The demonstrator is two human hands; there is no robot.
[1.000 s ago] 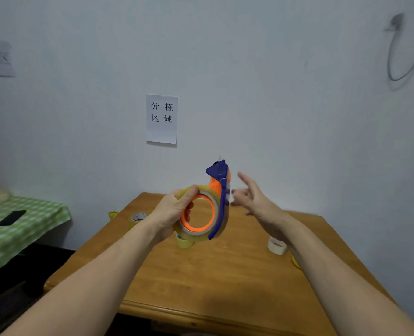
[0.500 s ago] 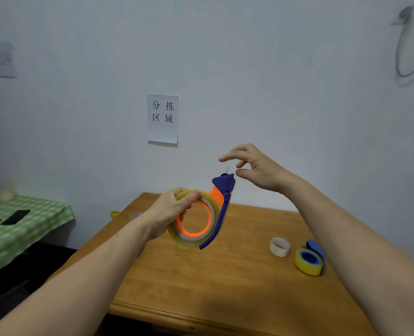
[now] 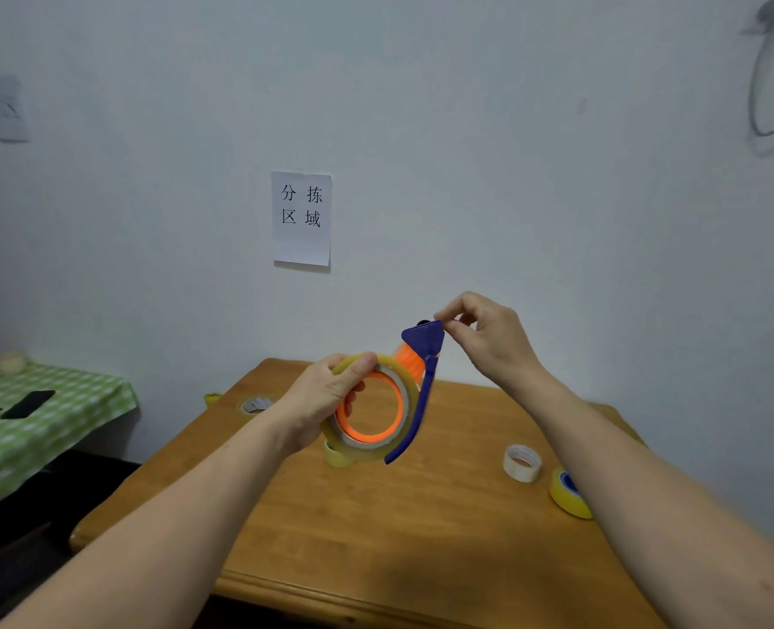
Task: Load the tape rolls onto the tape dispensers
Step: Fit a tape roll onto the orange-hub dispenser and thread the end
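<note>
My left hand [image 3: 319,404] grips a yellowish clear tape roll [image 3: 391,372] that sits on an orange and blue hand dispenser [image 3: 416,401], held in the air above the wooden table [image 3: 376,537]. Its thumb lies over the roll's top edge. My right hand [image 3: 484,340] pinches at the tip of the dispenser's blue cutter head [image 3: 423,338]; whether tape is between the fingers cannot be told. A white tape roll [image 3: 522,463] stands on the table at the right. Beside it a yellow roll on a blue dispenser [image 3: 568,492] is partly hidden by my right forearm.
Another tape roll [image 3: 254,405] lies at the table's far left, and a yellow roll [image 3: 337,456] peeks out below the held dispenser. A paper sign [image 3: 302,218] hangs on the wall. A low table with a green checked cloth [image 3: 45,419] and a phone [image 3: 26,404] stands at the left.
My right hand came from the dispenser's right side, rose above it, then came down to pinch at the blue cutter head. The left hand kept its grip and tilted the dispenser slightly.
</note>
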